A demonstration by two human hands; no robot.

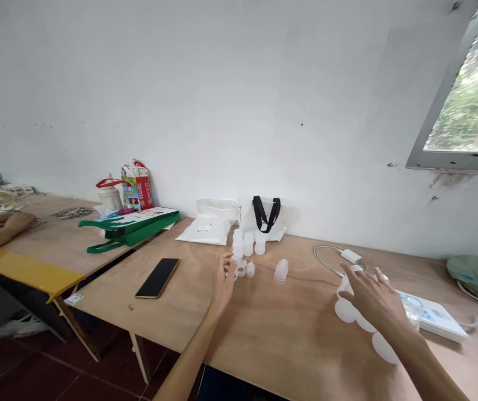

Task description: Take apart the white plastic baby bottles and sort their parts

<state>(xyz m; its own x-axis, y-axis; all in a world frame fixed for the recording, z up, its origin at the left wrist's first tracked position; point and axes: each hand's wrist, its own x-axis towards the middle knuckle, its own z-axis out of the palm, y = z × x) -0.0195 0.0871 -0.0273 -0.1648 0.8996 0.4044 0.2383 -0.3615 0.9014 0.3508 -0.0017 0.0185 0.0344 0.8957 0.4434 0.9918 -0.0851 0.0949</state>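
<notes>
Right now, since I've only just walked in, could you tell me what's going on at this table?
A person is working at a plywood table with both bare hands. The left hand is open beside small translucent plastic parts, just in front of translucent bottles. The right hand spreads over round translucent discs, next to a white control unit. A black smartphone lies face up to the left. At the neighbouring table, another person's hand rests on the top.

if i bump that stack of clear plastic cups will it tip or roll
The stack of translucent plastic cups will probably tip easily: it looks thin-walled and light, and it tapers towards the top. Once over, its round shape would likely make it roll on the plywood tabletop. The nested cups may also slide apart if pushed.
</notes>
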